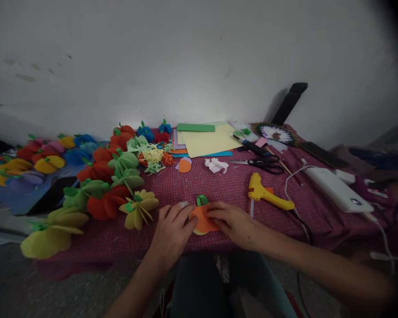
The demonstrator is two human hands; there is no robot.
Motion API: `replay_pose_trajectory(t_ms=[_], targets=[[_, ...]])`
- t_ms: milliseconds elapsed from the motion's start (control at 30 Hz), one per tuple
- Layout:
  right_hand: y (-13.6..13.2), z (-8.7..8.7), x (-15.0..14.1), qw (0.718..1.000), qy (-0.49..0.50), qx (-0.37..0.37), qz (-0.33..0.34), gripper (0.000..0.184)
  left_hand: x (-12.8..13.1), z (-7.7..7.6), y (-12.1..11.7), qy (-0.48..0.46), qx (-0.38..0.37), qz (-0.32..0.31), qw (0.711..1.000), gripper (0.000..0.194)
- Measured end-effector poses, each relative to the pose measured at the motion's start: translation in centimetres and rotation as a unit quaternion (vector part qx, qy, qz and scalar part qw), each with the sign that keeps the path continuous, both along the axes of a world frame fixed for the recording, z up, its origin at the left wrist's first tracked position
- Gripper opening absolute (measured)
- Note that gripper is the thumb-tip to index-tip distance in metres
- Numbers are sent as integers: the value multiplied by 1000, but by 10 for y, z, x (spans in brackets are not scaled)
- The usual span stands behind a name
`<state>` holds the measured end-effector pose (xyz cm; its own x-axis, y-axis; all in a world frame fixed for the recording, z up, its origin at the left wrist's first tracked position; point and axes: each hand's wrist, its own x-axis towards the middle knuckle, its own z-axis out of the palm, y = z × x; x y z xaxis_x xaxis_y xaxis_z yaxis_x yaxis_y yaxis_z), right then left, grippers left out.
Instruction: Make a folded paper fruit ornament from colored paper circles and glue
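At the table's near edge lies an orange paper pumpkin (204,221) with a curled green paper stem (202,200) and a sliver of yellow paper under it. My left hand (175,225) holds its left side, the thumb on the orange paper and the other fingers bent beside it. From the right, my right hand (234,223) grips the orange paper with its fingers together, covering that edge. A bit of white shows behind the left fingers. To the right of my hands rests a yellow hot glue gun (268,194), its glue stick end pointing toward me.
Many finished paper pumpkins (108,203) crowd the left. Paper sheets (208,139), shredded paper (155,157) and a crumpled tissue (216,165) lie behind my hands. Scissors (262,164), a white power bank (338,187) and cables (287,183) are on the right; a wall stands behind.
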<state>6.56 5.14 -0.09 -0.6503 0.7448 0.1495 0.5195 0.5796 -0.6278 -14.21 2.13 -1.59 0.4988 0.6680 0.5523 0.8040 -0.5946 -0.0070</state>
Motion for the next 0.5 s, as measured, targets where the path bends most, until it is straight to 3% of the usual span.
replay_pose_trajectory(t_ms=[267,500], targets=[[-2,3,-5,1000,-21,2,18,32,-4,1,-1,25,33,-8,999,24],[-5,0,-7,999,-41,21,25,38,-9,2,-7,35,4,-3,999,25]])
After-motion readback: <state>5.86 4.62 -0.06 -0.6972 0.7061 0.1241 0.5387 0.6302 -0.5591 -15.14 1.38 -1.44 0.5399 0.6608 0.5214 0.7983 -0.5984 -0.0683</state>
